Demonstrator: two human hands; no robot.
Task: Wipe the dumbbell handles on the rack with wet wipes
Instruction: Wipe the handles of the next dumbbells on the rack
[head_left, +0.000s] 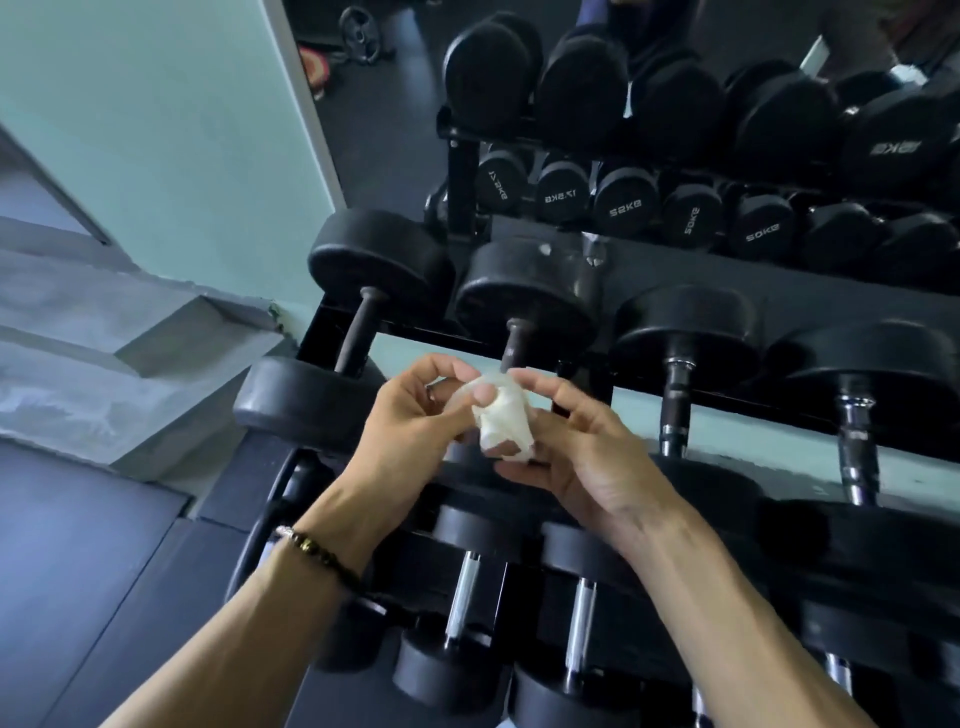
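I held the crumpled wet wipe (501, 415) between both hands, left hand (410, 431) pinching its top, right hand (576, 457) gripping its lower edge, probably to refold it for a clean face. It hung above the dumbbell rack (779, 301), touching no handle. Nearest were two dark handles (361, 332); chrome handles (675, 405) sat rightward. Bulky rubber heads (524, 296) crowded the access.

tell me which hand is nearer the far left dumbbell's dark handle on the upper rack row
Left. The left hand sits just right of and below the dark handle, its grip pinching the wet wipe. The right hand holds the wipe's other side, farther right.
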